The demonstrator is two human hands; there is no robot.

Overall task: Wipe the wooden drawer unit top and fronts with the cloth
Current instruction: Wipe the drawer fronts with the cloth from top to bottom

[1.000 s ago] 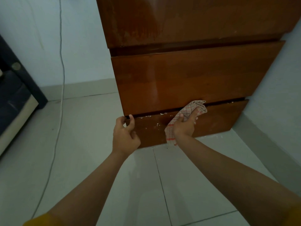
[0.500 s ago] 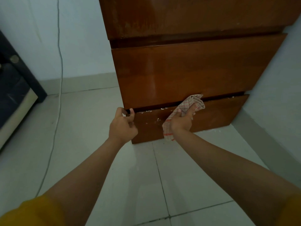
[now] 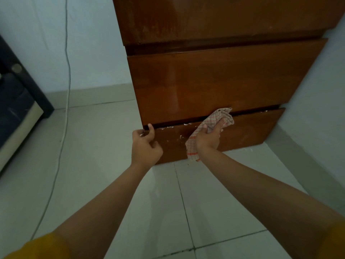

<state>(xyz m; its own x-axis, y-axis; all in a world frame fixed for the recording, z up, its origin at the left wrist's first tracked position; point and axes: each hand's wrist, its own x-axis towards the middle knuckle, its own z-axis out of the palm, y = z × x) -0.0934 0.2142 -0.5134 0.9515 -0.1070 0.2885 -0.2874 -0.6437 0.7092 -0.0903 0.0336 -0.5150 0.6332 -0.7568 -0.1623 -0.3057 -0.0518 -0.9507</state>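
A glossy brown wooden drawer unit [image 3: 214,81] stands against the wall, its three drawer fronts in view. The bottom drawer [image 3: 248,131] sticks out slightly, and white flecks lie along its top edge. My right hand [image 3: 208,138] grips a red-and-white checked cloth [image 3: 217,118] and presses it on the bottom drawer's top edge and front. The cloth's loose end hangs down by my wrist. My left hand [image 3: 144,144] holds the bottom drawer's top left corner, thumb and fingers curled over the edge. The unit's top is out of view.
Pale floor tiles [image 3: 112,165] spread in front of the unit. A white cable [image 3: 65,90] hangs down the left wall onto the floor. A dark piece of furniture [image 3: 16,101] with a pale base stands at far left. A wall [image 3: 317,90] with skirting runs close on the right.
My right hand has kept the cloth on the bottom drawer's top edge with only a slight shift. My left hand has stayed on the drawer's left corner. The view tilted up a little.
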